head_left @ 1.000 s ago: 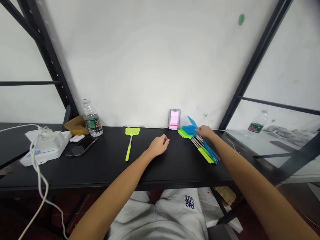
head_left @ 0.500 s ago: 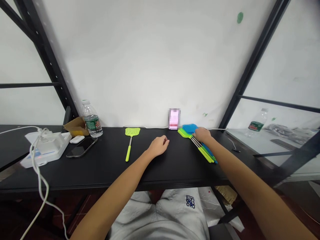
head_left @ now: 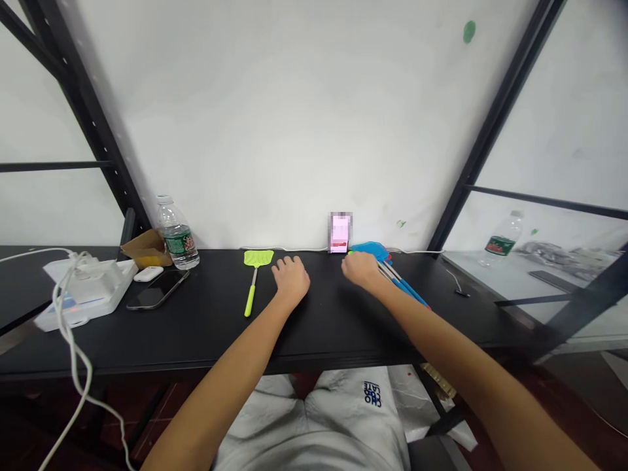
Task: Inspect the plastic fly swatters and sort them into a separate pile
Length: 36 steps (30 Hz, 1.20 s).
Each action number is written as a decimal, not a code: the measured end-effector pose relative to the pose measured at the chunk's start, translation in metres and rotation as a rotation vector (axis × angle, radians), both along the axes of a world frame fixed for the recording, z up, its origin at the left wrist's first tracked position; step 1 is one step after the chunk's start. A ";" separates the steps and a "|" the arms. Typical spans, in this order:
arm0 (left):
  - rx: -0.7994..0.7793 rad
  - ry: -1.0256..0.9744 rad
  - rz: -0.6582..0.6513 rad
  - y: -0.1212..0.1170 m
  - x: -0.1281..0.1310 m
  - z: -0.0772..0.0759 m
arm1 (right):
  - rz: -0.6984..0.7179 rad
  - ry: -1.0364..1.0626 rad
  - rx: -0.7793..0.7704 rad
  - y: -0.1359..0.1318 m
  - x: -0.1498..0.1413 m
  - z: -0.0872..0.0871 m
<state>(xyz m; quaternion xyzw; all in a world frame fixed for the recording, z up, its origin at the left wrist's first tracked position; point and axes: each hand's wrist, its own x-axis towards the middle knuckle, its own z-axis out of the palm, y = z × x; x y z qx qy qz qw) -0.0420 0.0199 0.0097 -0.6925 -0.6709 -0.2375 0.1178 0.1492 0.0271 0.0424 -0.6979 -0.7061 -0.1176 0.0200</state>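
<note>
A yellow-green fly swatter (head_left: 250,294) lies on the black table, head toward the wall. Just to its right, my left hand (head_left: 293,281) rests palm down, fingers spread and holding nothing. My right hand (head_left: 360,267) is closed beside a pile of blue fly swatters (head_left: 405,288); their blue heads and handles show past the hand and forearm. A sliver of yellow-green swatter shows at the curled fingers, and the rest of it is hidden behind my hand and arm.
A pixelated phone (head_left: 340,232) leans on the wall. At left are a water bottle (head_left: 178,235), a brown box (head_left: 146,247), a white case (head_left: 148,274), a dark phone (head_left: 157,290) and a white power strip (head_left: 93,294) with cables. A short cable (head_left: 460,288) lies at right.
My right hand has moved left off the blue swatter head, and the yellow-green handles there are out of sight. My left hand has moved left and its fingers have spread.
</note>
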 end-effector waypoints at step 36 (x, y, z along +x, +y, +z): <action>-0.347 -0.010 0.020 0.032 -0.024 0.000 | 0.142 0.597 0.042 0.019 -0.031 -0.044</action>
